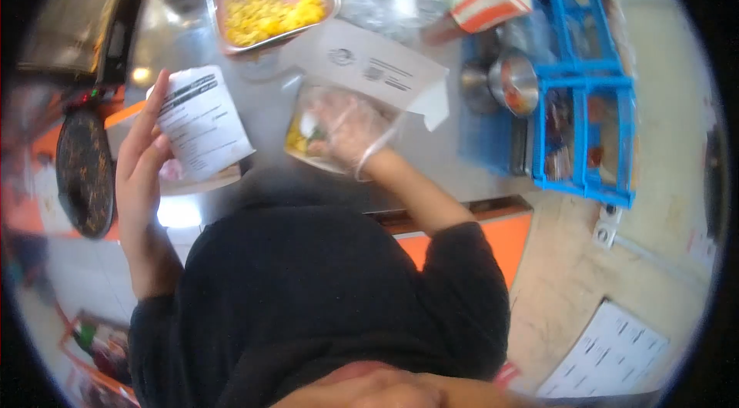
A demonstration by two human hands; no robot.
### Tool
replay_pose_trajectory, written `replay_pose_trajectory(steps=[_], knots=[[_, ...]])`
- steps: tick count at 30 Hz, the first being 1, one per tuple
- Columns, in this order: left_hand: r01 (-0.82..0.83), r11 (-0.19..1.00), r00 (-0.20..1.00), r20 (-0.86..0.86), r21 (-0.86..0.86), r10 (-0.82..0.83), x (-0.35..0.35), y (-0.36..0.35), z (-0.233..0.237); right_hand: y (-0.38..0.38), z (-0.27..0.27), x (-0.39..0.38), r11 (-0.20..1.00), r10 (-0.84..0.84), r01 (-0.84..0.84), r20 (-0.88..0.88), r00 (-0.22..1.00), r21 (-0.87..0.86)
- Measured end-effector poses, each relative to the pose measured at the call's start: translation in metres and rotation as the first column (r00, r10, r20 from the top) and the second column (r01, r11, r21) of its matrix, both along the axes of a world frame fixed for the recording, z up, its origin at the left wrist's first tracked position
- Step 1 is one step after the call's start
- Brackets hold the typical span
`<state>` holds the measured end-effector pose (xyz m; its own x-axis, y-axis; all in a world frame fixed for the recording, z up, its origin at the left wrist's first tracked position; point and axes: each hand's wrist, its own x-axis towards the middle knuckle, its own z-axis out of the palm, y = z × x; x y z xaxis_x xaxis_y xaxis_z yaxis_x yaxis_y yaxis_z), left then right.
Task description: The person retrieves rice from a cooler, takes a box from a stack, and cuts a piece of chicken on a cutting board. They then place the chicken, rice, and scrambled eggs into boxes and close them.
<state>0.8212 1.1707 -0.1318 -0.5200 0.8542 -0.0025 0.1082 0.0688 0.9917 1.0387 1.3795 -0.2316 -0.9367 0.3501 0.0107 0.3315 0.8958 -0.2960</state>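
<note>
Holding a printed ticket (204, 123) in my left hand (142, 169), fingers clamped along its edge, above the steel counter (265, 119). My gloved right hand (346, 127) is inside the clear food tub (302, 148); too blurry to tell its fingers.

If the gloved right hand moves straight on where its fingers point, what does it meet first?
The right hand would probably meet the food in the clear container first; depth is unclear.
</note>
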Motion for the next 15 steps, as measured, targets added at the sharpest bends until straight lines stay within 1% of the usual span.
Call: replay_pose_trajectory(steps=[2, 4, 5, 6, 7, 8, 9, 10, 11, 12, 13, 14, 15], knots=[[0.003, 0.999, 0.988, -0.155, -0.051, -0.011, 0.007, 0.008, 0.004, -0.004, -0.009, 0.018, 0.997, -0.047, 0.059, -0.233, 0.971, 0.044], [0.012, 1.000, 0.999, 0.040, -0.007, -0.012, 0.016, 0.018, 0.008, -0.007, 0.013, 0.030, 0.989, -0.138, 0.124, -0.223, 0.965, -0.076], [0.070, 0.997, 0.995, 0.072, -0.022, -0.068, 0.006, 0.017, -0.006, -0.005, 0.016, 0.040, 0.976, -0.219, 0.214, -0.224, 0.950, -0.046], [0.121, 0.992, 0.989, 0.095, -0.039, -0.117, -0.004, 0.018, -0.020, -0.002, 0.017, 0.047, 0.998, -0.059, 0.055, -0.292, 0.955, -0.021], [0.128, 0.991, 0.992, 0.004, -0.041, -0.128, 0.002, 0.021, -0.022, 0.004, 0.021, 0.054, 0.993, 0.118, -0.120, -0.353, 0.928, 0.017], [0.118, 0.992, 0.988, -0.090, -0.041, -0.122, 0.006, 0.024, -0.022, 0.017, 0.032, 0.067, 0.997, 0.075, -0.065, -0.363, 0.929, 0.039], [0.133, 0.989, 0.985, -0.099, -0.059, -0.139, 0.005, 0.023, -0.018, 0.033, 0.046, 0.084, 0.982, -0.012, 0.110, -0.531, 0.848, 0.152], [0.130, 0.989, 0.985, -0.105, -0.076, -0.137, 0.009, 0.021, -0.014, 0.053, 0.058, 0.108, 0.932, -0.047, 0.277, -0.683, 0.729, 0.232], [0.070, 0.993, 0.997, -0.025, -0.091, -0.072, 0.013, 0.016, -0.010, 0.080, 0.062, 0.135, 0.868, -0.225, 0.483, -0.772, 0.594, 0.119], [0.007, 0.993, 0.999, 0.054, -0.115, 0.000, 0.012, 0.008, -0.007, 0.105, 0.063, 0.161, 0.680, -0.442, 0.732, -0.765, 0.468, 0.054], [-0.056, 0.992, 0.996, 0.067, -0.110, 0.064, 0.017, -0.002, -0.001, 0.142, 0.058, 0.205, 0.567, -0.543, 0.822, -0.729, 0.417, 0.048], [-0.125, 0.986, 0.982, 0.130, -0.110, 0.139, 0.018, -0.011, 0.002, 0.192, 0.042, 0.266, 0.216, -0.824, 0.976, -0.533, 0.192, 0.018], [-0.157, 0.980, 0.979, 0.111, -0.121, 0.170, 0.024, -0.011, 0.008, 0.220, 0.030, 0.303, 0.072, -0.884, 0.973, -0.437, 0.164, 0.218]])
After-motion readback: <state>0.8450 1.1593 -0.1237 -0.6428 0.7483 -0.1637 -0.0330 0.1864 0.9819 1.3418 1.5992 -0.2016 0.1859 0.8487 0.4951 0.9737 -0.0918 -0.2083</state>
